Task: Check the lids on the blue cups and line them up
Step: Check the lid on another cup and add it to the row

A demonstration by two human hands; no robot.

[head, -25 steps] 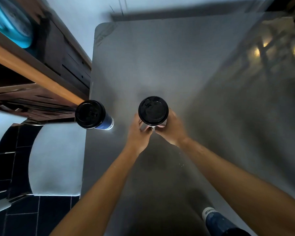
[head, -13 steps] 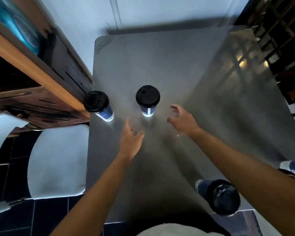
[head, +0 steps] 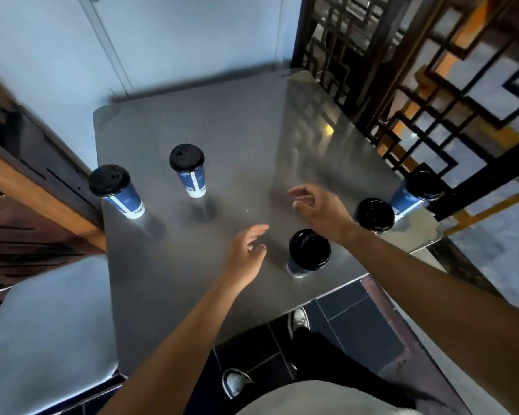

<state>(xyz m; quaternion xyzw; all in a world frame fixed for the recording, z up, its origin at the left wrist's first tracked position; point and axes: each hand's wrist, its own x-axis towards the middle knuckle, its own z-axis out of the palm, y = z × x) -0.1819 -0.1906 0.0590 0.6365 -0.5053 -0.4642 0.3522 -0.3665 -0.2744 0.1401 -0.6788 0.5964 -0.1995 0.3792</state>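
I view a grey table (head: 252,121) set against a pale wall. At left, two lidded cups (head: 114,190) (head: 188,170) stand side by side, apart. My left hand (head: 246,256) hovers released, grasping nothing. A third cup (head: 307,253) stands just right of it. My right hand (head: 318,208) hovers released above the table. Two more cups (head: 375,215) (head: 417,190) stand at right. In my judgement, the third cup is next: grasp, check lid, align with left pair.

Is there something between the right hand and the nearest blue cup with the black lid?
Nothing visible is in the way. The right hand hovers open just above and behind the nearest cup, with only bare table around it.
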